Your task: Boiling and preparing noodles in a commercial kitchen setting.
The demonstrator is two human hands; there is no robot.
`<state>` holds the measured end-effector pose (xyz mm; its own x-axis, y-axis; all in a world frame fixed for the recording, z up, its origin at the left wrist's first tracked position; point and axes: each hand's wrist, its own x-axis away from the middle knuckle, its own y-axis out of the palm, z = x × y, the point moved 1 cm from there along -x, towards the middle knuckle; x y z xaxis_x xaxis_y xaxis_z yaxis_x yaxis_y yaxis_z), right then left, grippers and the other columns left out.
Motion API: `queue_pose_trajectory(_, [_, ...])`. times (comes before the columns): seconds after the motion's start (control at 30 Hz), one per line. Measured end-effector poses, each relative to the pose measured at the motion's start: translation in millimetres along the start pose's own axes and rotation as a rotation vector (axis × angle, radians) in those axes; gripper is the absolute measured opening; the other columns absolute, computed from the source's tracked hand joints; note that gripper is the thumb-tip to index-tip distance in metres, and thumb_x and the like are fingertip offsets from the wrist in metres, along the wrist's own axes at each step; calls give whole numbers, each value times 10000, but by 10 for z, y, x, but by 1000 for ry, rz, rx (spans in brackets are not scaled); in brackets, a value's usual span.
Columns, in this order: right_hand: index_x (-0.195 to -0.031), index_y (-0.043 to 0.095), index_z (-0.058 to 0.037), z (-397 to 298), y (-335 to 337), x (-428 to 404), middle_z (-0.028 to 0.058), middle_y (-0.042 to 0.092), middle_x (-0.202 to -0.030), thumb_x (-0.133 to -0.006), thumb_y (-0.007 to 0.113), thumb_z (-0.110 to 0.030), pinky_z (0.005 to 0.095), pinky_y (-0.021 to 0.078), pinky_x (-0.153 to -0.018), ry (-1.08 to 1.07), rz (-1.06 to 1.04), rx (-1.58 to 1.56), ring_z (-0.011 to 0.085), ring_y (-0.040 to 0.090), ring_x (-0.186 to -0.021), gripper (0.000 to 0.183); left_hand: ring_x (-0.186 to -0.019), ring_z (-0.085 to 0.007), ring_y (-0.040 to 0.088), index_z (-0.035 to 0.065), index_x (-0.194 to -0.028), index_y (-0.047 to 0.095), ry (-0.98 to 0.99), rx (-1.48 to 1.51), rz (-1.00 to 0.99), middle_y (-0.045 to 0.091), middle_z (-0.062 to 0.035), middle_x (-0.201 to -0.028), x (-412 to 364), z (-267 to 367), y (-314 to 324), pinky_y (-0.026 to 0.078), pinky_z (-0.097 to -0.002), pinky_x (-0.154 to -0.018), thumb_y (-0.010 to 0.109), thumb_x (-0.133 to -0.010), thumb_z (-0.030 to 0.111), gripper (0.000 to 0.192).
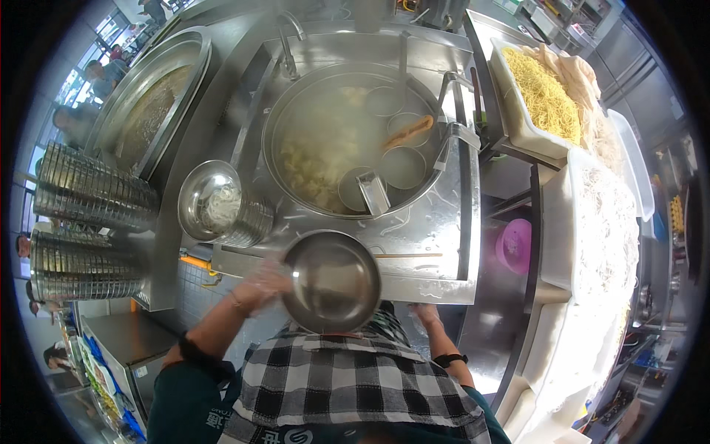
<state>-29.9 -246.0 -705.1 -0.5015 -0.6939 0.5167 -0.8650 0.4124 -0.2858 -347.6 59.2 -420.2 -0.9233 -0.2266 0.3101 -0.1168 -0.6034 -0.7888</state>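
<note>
My left hand (266, 286), blurred and in a clear glove, grips the left rim of an empty steel bowl (333, 280) before my chest. Lower right of the stove, my right hand (425, 312) hangs beside my apron, its fingers partly hidden by the counter edge. A large round pot (266, 144) of steaming liquid is set in the steel counter, with pale yellowish pieces floating at its left. Round strainers (404, 167) sit in it at the right, one with a wooden handle (409, 132). Left of the pot, a stack of steel bowls (249, 222) has white noodles (222, 206) in its top bowl.
Tall bowl stacks (89, 266) and a wide pan of broth (152, 111) stand at the left. Bins of yellow noodles (541, 94) and white noodles (604, 222) line the right. A faucet (288, 55) rises behind the pot; a chopstick (410, 255) lies near the counter's front edge.
</note>
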Motion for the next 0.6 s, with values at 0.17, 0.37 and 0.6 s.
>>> queue_pose_trajectory(0.17, [-1017,538,-53,-72,97,-54,120,555,-991,-800,467,-273,327,410,-747,-457,220,794,209,521,-899,317,-922,-275,502,114,-804,605,380,22,222,576,-99,-894,-971,591,498,327,-393,-913,544,-684,167,145])
queue_pose_trajectory(0.37, [-964,565,-47,768,-114,-60,151,551,-985,-787,475,-251,377,383,-819,-432,87,577,269,505,-936,285,-939,-309,496,21,-870,600,302,24,-43,542,-199,-974,-2229,1267,502,381,-378,-827,439,-803,189,242])
queue_pose_trajectory(0.6, [-1022,553,-91,-2497,-1267,965,55,573,-1000,-801,445,-199,306,439,-791,27,-920,160,204,559,-857,269,-745,-228,555,83,-886,565,-423,746,124,586,-68,-793,-2522,1029,578,416,-325,-776,538,-737,229,209])
